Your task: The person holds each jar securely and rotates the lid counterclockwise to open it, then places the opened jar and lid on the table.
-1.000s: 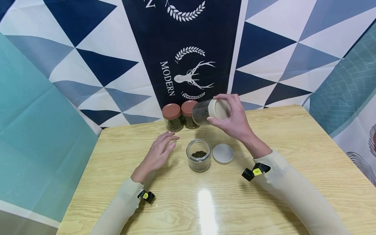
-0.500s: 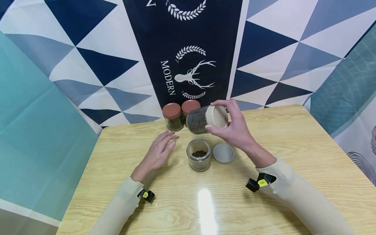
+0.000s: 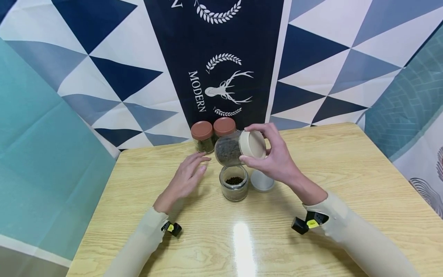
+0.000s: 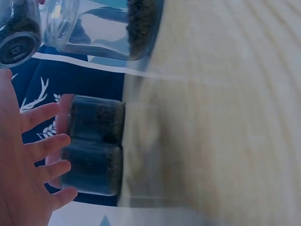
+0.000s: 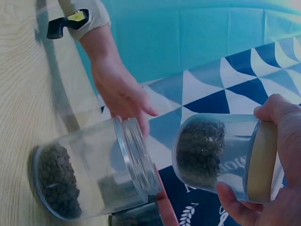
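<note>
My right hand (image 3: 278, 157) grips a clear jar (image 3: 227, 150) by its cream lid (image 3: 252, 144), thumb on one side and fingers on the other. The jar is tilted onto its side, and dark bean-like pieces (image 5: 200, 146) lie toward its base. Below it an open glass jar (image 3: 234, 191) stands upright on the table, a layer of similar dark pieces (image 5: 59, 181) at its bottom. A pale grey lid (image 3: 262, 181) lies just right of the open jar. My left hand (image 3: 185, 175) hovers to the left, fingers spread and holding nothing.
Two jars with reddish-brown lids, the left jar (image 3: 202, 132) and the right jar (image 3: 224, 127), stand side by side at the table's back edge. Behind them hangs a patterned cloth (image 3: 235, 46). The wooden table (image 3: 194, 246) extends toward me.
My right hand has brought the cream-lidded jar down and slightly left, from in front of the back jars to just above the open jar. The left hand has barely moved.
</note>
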Demonstrator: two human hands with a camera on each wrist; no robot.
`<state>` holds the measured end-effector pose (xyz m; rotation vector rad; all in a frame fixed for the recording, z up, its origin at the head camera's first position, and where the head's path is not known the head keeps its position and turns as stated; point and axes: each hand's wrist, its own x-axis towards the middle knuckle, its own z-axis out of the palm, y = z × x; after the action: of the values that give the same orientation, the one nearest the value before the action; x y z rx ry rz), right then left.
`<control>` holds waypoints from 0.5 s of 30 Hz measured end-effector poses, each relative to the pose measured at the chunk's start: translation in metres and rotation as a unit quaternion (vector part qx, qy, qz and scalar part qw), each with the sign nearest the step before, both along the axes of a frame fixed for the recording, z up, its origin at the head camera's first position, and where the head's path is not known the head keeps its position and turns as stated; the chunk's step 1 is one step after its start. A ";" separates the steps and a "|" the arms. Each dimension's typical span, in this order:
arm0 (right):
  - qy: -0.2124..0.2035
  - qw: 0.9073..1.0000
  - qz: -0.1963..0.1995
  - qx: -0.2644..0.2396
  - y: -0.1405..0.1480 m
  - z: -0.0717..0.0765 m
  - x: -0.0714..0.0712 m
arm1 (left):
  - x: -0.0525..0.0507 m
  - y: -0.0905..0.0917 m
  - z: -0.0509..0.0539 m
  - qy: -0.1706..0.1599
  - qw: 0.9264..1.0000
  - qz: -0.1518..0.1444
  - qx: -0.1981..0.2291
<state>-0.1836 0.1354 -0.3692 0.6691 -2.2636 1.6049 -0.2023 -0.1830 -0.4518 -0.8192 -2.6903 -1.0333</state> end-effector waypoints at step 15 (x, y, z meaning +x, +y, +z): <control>0.000 1.000 0.007 -0.006 -0.001 -0.001 0.001 | -0.001 -0.007 0.069 0.118 0.991 0.003 0.069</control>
<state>-0.1830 0.1347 -0.3703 0.6843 -2.2526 1.6221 -0.2029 -0.1899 -0.3823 -0.8466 -2.3954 -1.0373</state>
